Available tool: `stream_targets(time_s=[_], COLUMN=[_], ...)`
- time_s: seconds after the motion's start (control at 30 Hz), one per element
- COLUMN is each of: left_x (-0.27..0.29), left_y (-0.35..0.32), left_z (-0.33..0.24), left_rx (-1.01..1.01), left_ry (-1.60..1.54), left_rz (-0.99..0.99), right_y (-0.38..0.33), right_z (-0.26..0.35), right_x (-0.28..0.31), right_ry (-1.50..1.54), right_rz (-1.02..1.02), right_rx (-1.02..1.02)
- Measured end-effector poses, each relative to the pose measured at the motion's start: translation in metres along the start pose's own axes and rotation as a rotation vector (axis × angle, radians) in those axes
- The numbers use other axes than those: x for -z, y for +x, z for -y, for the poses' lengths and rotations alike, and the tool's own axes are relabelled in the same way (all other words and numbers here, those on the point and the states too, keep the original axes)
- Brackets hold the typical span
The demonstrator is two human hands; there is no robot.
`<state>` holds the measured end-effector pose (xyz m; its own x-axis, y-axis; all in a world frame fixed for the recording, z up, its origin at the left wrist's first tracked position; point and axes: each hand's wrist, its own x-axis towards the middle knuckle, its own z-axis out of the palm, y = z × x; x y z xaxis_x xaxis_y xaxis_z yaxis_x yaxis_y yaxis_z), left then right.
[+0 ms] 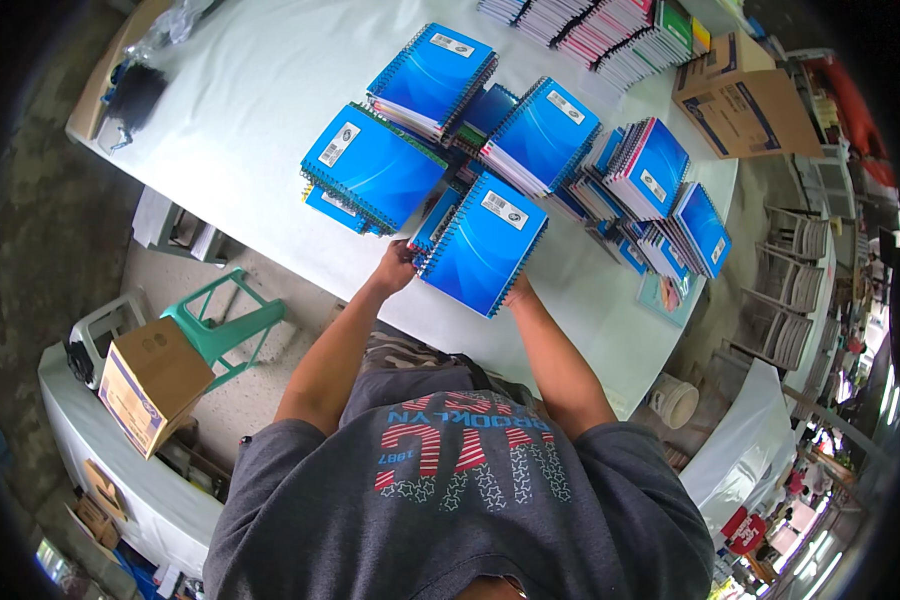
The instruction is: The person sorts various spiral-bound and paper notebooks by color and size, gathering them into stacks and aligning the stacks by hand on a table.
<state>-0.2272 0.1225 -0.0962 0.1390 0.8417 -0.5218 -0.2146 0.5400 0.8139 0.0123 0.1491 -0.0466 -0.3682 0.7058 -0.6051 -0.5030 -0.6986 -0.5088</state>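
A stack of blue spiral notebooks (475, 245) lies at the near edge of the table, between my two hands. My left hand (398, 266) grips its left side with the fingers closed against the lower books. At the right side, my right hand (517, 291) holds the same stack, its fingers mostly hidden by the top cover. Just left of it stands another notebook stack (375, 165), its books turned at different angles. Further stacks of blue notebooks rise behind, one at the back (435, 70) and one at the back right (545, 130).
More notebook piles (655, 175) stand to the right on the white table (220, 120), with rows of notebooks (610, 35) at the far side. A cardboard box (745, 95) sits at the far right. On the left are a green stool (230, 325) and another carton (155, 385).
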Motion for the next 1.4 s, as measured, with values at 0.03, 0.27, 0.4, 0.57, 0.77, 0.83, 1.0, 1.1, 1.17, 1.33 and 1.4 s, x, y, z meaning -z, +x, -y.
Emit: stream_targets(time_s=[0.03, 0.27, 0.4, 0.57, 0.77, 0.83, 1.0, 1.1, 1.17, 1.33, 1.4], left_x=[0.001, -0.016, -0.03, -0.072, -0.143, -0.168, -0.217, -0.24, -0.254, -0.273, -0.277], left_y=[0.0, -0.002, -0.001, -0.004, -0.006, -0.009, 0.005, 0.011, 0.013, 0.017, 0.023], left_z=[0.001, -0.002, 0.006, 0.003, -0.015, -0.017, -0.002, 0.003, 0.004, 0.008, 0.008], left_rx=[0.033, -0.03, -0.113, -0.122, -0.13, -0.114, -0.126, -0.152, -0.175, -0.222, -0.173], left_ry=[-0.054, -0.036, 0.109, 0.23, 0.592, 0.615, 0.659, 0.644, 0.631, 0.577, 0.594], left_rz=[-0.022, 0.119, 0.191, 0.212, 0.274, 0.257, 0.381, 0.435, 0.459, 0.391, 0.413], right_y=[-0.001, -0.021, -0.041, -0.057, -0.1, -0.113, -0.137, -0.146, -0.149, -0.151, -0.151], right_z=[-0.001, -0.003, -0.001, -0.002, 0.022, 0.033, 0.058, 0.071, 0.078, 0.093, 0.097], right_x=[0.0, 0.015, 0.025, 0.066, 0.099, 0.11, 0.15, 0.173, 0.186, 0.204, 0.209], right_ry=[0.001, 0.037, 0.079, 0.19, 0.195, 0.188, 0.197, 0.195, 0.193, 0.192, 0.196], right_rz=[0.002, -0.041, -0.057, -0.079, -0.225, -0.268, -0.293, -0.286, -0.278, -0.254, -0.243], right_rx=[0.0, 0.018, 0.048, 0.08, 0.123, 0.131, 0.162, 0.17, 0.173, 0.164, 0.157])
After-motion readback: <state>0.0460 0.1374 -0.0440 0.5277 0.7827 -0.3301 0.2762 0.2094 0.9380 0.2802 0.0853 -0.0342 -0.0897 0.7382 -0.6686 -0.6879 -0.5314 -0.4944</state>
